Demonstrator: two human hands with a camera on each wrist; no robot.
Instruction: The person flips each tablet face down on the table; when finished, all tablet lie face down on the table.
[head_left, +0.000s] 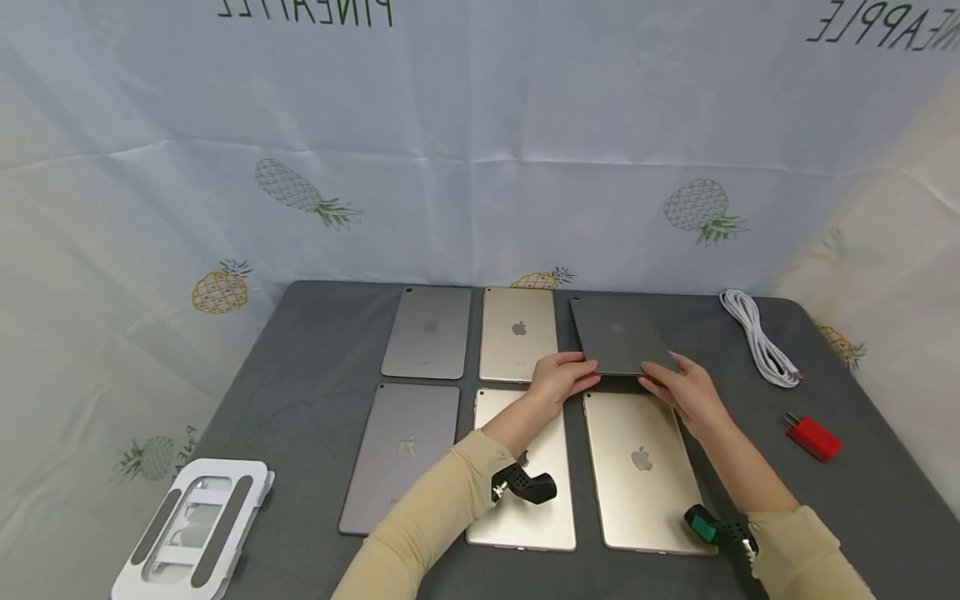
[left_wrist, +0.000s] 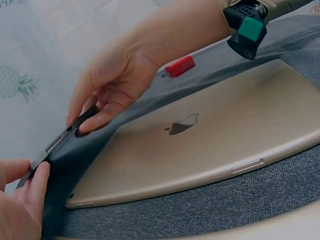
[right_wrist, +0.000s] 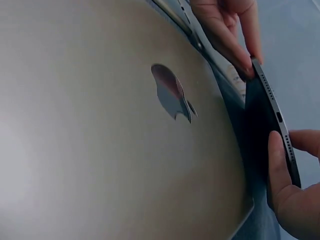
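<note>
Both hands pinch the near edge of a dark grey tablet [head_left: 621,333] at the back right of the table, back side up. My left hand [head_left: 557,379] grips it near the left corner, my right hand [head_left: 688,396] near the right one. The near edge appears raised off the cloth; in the right wrist view its port and speaker holes show between the hands. Right below lies a gold tablet [head_left: 637,492] with an apple logo. Another gold tablet [head_left: 525,517] is partly covered by the left forearm.
A grey tablet [head_left: 426,333] and a gold tablet [head_left: 517,346] lie in the back row, a greyish tablet [head_left: 401,458] at front left. On the right are a coiled white cable [head_left: 761,342] and a red charger [head_left: 813,437]. A white stand [head_left: 195,529] lies at left.
</note>
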